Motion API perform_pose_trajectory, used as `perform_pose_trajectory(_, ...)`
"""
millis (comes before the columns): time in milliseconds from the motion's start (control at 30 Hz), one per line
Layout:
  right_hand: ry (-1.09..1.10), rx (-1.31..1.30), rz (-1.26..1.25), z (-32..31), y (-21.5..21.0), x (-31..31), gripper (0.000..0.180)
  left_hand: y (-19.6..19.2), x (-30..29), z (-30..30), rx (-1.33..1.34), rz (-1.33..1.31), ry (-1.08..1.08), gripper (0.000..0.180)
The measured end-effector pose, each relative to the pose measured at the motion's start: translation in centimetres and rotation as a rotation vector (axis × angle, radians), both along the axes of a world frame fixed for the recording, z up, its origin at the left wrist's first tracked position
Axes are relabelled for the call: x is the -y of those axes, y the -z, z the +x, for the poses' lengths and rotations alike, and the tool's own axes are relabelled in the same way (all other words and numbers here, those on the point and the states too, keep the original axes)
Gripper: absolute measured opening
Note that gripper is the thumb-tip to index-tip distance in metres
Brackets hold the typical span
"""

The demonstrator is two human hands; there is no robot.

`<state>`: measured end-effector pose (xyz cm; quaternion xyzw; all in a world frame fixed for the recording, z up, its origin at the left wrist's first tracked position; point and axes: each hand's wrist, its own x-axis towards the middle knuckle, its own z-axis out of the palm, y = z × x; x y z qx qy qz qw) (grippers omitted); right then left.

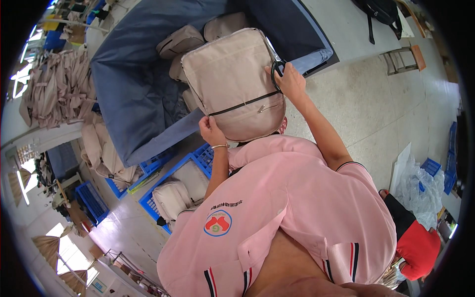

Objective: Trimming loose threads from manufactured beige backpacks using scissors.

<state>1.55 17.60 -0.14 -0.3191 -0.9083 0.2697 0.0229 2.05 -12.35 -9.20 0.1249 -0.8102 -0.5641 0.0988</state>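
A beige backpack [232, 69] is held up in front of my chest, with a dark strip running across it and a small zip pull below the strip. My left hand [213, 132] pinches its lower left edge. At its right edge, my right hand [289, 81] is closed around black-handled scissors [275, 74]; their blades are hard to make out.
Behind the backpack, a large blue fabric-lined bin [123, 99] holds several beige bags [180, 42]. A blue plastic crate [148, 200] with more bags stands at lower left. Beige pieces [59, 91] are heaped at far left. Another person in red [420, 255] is at right.
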Motion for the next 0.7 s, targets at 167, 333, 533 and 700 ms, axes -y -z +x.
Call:
perform_pose_trajectory(167,-0.006,-0.026,-0.004,0.2,0.6,0.0,0.070,0.3,0.2,0.0,0.016,0.062,0.011,0.019)
perform_pose_trajectory(333,0.055,-0.091,-0.047,-0.1,3.1,0.2,0.065,0.0,0.7,-0.2,0.013,0.139,-0.015,0.019)
perform_pose_trajectory(533,0.131,-0.298,-0.243,1.8,6.6,-0.2,0.052,-8.1,-0.8,-1.6,-0.138,-0.065,-0.077,0.015)
perform_pose_trajectory(700,0.223,-0.471,-0.800,3.6,4.6,0.0,0.038,-17.5,0.8,-3.3,-0.324,-0.248,0.153,0.009)
